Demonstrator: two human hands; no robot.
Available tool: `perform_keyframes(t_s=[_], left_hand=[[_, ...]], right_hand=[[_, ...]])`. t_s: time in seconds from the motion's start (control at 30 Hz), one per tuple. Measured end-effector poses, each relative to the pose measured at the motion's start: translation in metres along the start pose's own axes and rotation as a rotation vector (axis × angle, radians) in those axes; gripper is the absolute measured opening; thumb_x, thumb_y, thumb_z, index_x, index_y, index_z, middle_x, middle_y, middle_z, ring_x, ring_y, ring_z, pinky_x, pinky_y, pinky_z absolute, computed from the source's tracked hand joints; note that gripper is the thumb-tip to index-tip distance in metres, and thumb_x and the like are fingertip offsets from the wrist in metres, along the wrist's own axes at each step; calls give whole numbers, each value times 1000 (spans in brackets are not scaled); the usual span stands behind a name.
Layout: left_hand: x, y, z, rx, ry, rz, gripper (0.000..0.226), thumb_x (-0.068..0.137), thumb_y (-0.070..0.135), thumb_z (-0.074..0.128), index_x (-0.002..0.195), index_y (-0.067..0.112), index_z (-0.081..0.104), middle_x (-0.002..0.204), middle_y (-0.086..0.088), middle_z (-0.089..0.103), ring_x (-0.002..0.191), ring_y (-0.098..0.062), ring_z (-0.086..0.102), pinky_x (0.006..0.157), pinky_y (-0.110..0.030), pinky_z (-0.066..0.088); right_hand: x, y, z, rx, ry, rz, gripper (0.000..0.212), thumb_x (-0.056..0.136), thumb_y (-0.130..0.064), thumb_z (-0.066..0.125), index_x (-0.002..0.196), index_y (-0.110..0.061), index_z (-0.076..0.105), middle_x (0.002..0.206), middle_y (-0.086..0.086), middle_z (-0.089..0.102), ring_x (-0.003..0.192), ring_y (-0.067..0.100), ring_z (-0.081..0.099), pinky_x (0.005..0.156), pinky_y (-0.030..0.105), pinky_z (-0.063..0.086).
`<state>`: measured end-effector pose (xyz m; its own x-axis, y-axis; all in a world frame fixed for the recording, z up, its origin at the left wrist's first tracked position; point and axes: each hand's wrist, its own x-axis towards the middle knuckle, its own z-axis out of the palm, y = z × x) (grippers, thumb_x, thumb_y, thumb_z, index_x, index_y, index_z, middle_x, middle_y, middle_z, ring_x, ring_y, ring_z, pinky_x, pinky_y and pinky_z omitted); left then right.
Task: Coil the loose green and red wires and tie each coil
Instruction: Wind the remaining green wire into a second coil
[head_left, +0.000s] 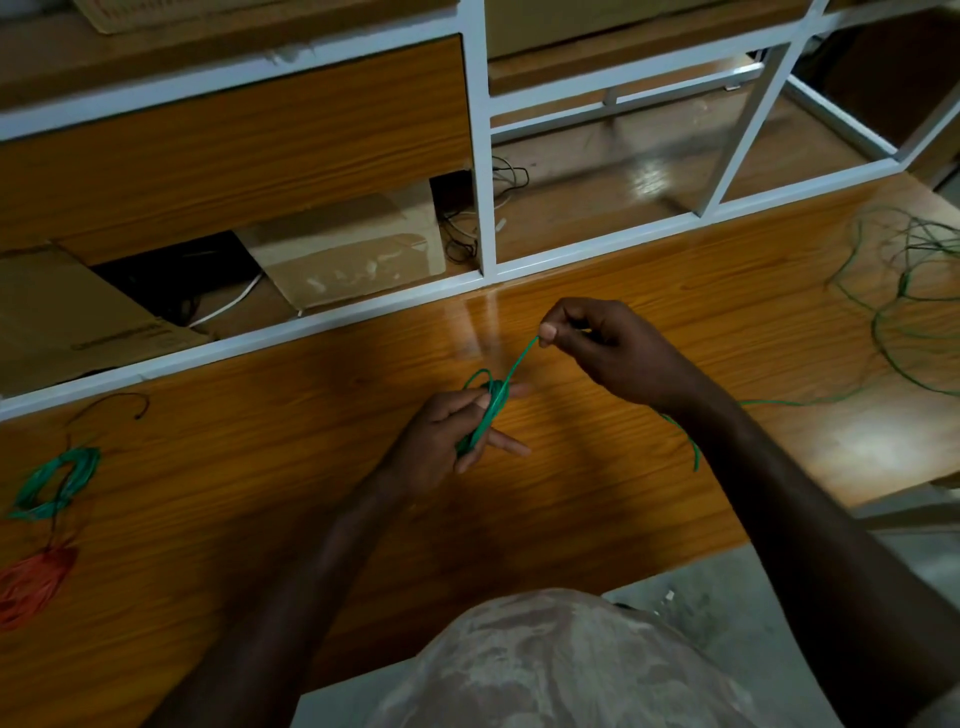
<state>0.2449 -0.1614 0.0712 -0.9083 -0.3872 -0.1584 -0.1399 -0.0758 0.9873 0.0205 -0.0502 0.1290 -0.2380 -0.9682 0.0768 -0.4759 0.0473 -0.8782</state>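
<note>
My left hand grips a small green wire coil above the middle of the wooden table, with two fingers stretched out. My right hand pinches the green wire strand that rises taut from the coil. The rest of that wire trails under my right forearm to a loose green wire tangle at the table's right end. A finished green coil and a red coil lie at the left edge.
A white metal frame with wood panels stands along the table's far side. Cardboard boxes and dark cables sit behind it. A thin dark wire piece lies on the table at the left. The table's right end drops to a grey floor.
</note>
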Motion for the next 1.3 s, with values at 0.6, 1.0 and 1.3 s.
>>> perform_keyframes(t_s=[0.6, 1.0, 1.3], left_hand=[[-7, 56, -5, -773, 28, 208, 57, 115, 24, 15, 159, 0, 43, 49, -2, 39, 89, -28, 76, 120, -73, 32], [47, 81, -59, -771, 649, 358, 46, 114, 23, 32, 151, 8, 56, 58, -1, 52, 119, -31, 74, 114, -72, 40], [69, 18, -76, -659, 923, 141, 38, 113, 21, 40, 144, 14, 61, 71, -6, 67, 107, -28, 79, 109, -55, 42]], right_hand=[[0, 47, 51, 158, -11, 56, 18, 111, -16, 56, 105, -2, 65, 70, -8, 52, 53, 0, 44, 52, 16, 35], [-32, 52, 91, 36, -389, 50, 36, 112, -30, 55, 145, -42, 64, 66, -12, 55, 60, -1, 47, 62, 23, 40], [-41, 7, 69, -58, -493, -19, 33, 110, -15, 59, 140, -8, 69, 72, -51, 57, 69, -21, 57, 67, 3, 38]])
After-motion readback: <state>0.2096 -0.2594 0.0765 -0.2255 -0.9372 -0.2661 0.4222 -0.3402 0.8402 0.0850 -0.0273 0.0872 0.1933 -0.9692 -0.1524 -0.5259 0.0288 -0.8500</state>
